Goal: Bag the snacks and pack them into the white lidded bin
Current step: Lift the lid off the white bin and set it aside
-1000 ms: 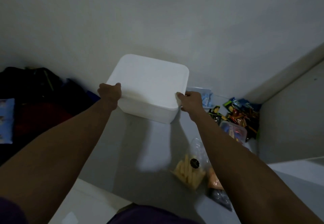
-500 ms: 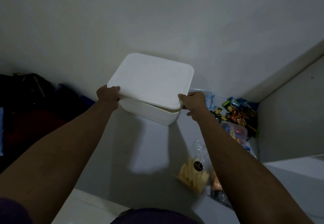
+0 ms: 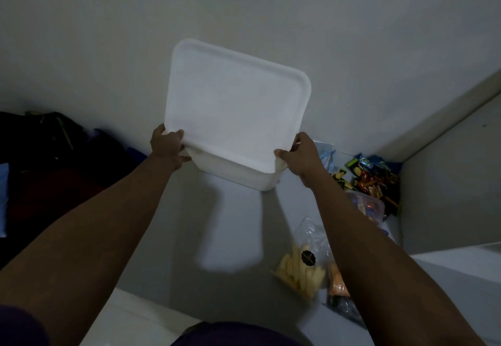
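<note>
The white bin (image 3: 238,173) stands on the floor against the wall. Its white lid (image 3: 233,104) is tipped up steeply, the far edge raised toward the wall, so it covers most of the bin. My left hand (image 3: 166,143) grips the lid's near left corner. My right hand (image 3: 299,156) grips its near right corner. A clear bag of pale yellow snack sticks (image 3: 301,269) lies on the floor under my right forearm. An orange packet (image 3: 337,283) lies beside it, partly hidden by the arm.
A pile of colourful snack packets (image 3: 371,177) and a clear plastic bag (image 3: 366,204) fill the right corner by a grey wall. Dark bags or clothing (image 3: 54,156) lie at the left. A white ledge (image 3: 461,278) sits at lower right.
Both hands have lifted the lid's near edge off the bin and swung the lid up from flat to steeply tilted.
</note>
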